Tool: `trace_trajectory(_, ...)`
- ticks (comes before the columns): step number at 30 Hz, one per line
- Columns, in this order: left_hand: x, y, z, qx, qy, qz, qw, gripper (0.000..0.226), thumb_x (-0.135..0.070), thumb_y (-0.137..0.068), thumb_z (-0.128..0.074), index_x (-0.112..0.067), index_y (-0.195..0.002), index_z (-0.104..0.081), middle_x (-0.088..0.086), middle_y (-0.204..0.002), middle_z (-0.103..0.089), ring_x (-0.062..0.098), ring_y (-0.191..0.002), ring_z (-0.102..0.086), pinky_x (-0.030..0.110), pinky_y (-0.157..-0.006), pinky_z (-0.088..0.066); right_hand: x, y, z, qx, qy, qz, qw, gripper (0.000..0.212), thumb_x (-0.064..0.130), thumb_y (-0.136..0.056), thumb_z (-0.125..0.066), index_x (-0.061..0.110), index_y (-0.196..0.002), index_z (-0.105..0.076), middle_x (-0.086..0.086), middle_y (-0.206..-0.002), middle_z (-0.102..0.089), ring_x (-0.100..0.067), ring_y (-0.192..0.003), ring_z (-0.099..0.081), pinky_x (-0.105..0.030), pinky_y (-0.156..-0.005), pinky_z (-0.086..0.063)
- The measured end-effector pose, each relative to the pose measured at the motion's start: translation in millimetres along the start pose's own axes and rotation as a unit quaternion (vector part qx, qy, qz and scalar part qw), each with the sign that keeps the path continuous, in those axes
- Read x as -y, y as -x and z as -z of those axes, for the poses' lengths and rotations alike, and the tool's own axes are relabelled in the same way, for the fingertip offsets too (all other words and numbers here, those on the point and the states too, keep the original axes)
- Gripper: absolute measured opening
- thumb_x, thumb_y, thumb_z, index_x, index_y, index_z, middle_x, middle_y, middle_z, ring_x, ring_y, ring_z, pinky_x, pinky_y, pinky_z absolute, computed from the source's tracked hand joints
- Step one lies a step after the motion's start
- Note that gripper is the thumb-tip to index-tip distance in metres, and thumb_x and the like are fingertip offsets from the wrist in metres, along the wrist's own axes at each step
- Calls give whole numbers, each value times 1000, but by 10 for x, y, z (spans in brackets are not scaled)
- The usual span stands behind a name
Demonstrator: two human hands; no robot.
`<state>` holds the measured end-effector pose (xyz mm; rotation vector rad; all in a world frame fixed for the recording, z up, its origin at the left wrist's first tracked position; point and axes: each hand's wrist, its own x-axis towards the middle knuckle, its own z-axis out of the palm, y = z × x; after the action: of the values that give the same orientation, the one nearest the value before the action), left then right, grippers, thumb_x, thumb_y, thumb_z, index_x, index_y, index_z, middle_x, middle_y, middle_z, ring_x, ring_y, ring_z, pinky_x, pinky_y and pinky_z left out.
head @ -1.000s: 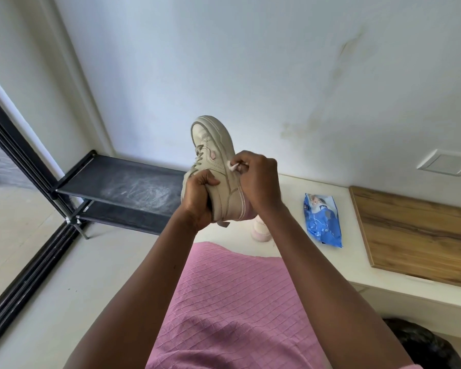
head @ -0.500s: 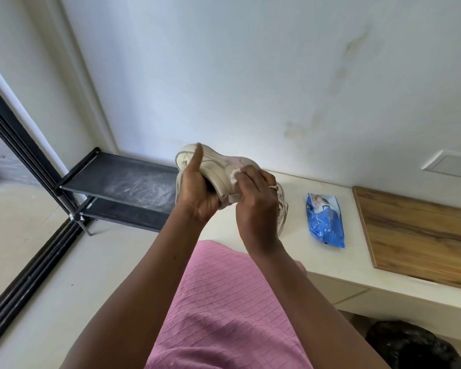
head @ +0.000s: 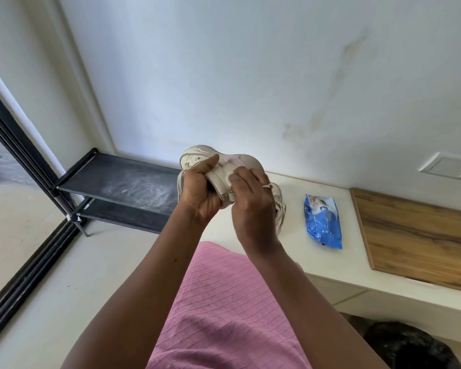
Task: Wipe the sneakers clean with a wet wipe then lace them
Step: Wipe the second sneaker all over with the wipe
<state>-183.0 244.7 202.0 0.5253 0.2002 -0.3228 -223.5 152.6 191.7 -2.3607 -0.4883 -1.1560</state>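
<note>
Nearest my feed, pink ribbed fabric (head: 224, 302) fills the bottom of the view, with a black bag (head: 410, 347) in the lower right corner under the white ledge (head: 330, 265). Both forearms reach up from there. The left hand (head: 197, 198) grips a beige sneaker (head: 221, 169) from underneath, fingers curled round it and the thumb stretched up along its sole edge. The shoe is held in the air over the left end of the ledge, tipped on its side so I see a bit of tread at the far left. The right hand (head: 250, 209) has its fingers bent over a small white wet wipe (head: 230, 179), pinching it against the shoe's side; a ring shows on one finger. Just behind that hand a second sneaker (head: 280, 209) sits on the ledge, mostly hidden. To its right lies a blue wipes pack (head: 322, 222), then a wooden board (head: 415, 235) near it. Farther left stands a black shoe rack (head: 123, 187) against the wall (head: 224, 75), and a white wall plate (head: 447, 169) is mounted at far right.
</note>
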Motion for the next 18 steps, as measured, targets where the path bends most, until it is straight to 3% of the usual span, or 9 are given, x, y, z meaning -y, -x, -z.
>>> trace_trajectory(4, -18, 25, 33, -27, -8, 3, 1000, 38, -25, -77, -49, 8, -84, -66, 21, -82, -68, 30, -73, -69, 38, -69, -57, 132, 196, -11, 44, -89, 49, 994, 30, -11, -76, -42, -2, -88, -69, -11, -93, -69, -30, -85, -64, -33, -76, -51)
trace_trajectory(7, -9, 63, 46, -40, -3, 14, 999, 37, -21, -74, -50, 9, -93, -61, 22, -92, -64, 31, -88, -63, 34, -98, -44, 28, 94, 15, 54, -76, 50, 994, 29, -8, -74, -42, -1, -85, -68, -11, -92, -69, -31, -85, -64, -34, -75, -53)
trace_trajectory(8, 2, 74, 49, -45, -4, 8, 999, 35, -19, -77, -49, 8, -97, -59, 20, -93, -63, 29, -89, -61, 32, -99, -42, -13, 28, 15, 61, -47, 41, 996, 26, -5, -75, -43, 0, -83, -68, -11, -91, -68, -31, -85, -63, -34, -74, -52)
trace_trajectory(10, 52, 94, 52, -51, -24, -4, 998, 29, -20, -89, -43, 4, -95, -60, 16, -86, -67, 24, -78, -66, 28, -79, -53, -44, -122, 16, 88, 13, 13, 996, 24, 1, -76, -41, 2, -75, -65, -10, -82, -66, -30, -80, -60, -33, -66, -51)
trace_trajectory(12, 119, 110, 29, -47, -77, -1, 996, 34, -27, -97, -38, -5, -90, -63, 10, -77, -71, 21, -67, -69, 26, -60, -55, -20, -249, 4, 108, 59, -14, 992, 27, 3, -71, -35, 5, -63, -60, -8, -67, -60, -29, -69, -58, -29, -54, -47)
trace_trajectory(14, 148, 102, 17, -43, -130, -6, 991, 37, -32, -99, -35, -10, -88, -63, 5, -72, -71, 18, -63, -69, 24, -55, -53, 5, -344, -13, 110, 86, -36, 990, 26, 0, -68, -35, 5, -56, -58, -8, -57, -57, -28, -61, -58, -25, -47, -43)
trace_trajectory(16, 121, 89, 14, -45, -156, -19, 987, 37, -35, -99, -35, -11, -92, -62, 5, -73, -71, 18, -62, -68, 23, -50, -52, -17, -367, -7, 128, 74, -46, 988, 17, -12, -60, -53, 4, -56, -58, -9, -57, -58, -30, -60, -57, -24, -45, -42)
trace_trajectory(18, 67, 63, 36, -46, -163, -34, 985, 39, -39, -99, -35, -9, -102, -61, 9, -87, -71, 22, -72, -70, 29, -56, -55, -68, -317, 46, 162, 28, -50, 985, 27, -16, -46, -68, 4, -63, -59, -9, -63, -61, -31, -65, -57, -26, -48, -41)
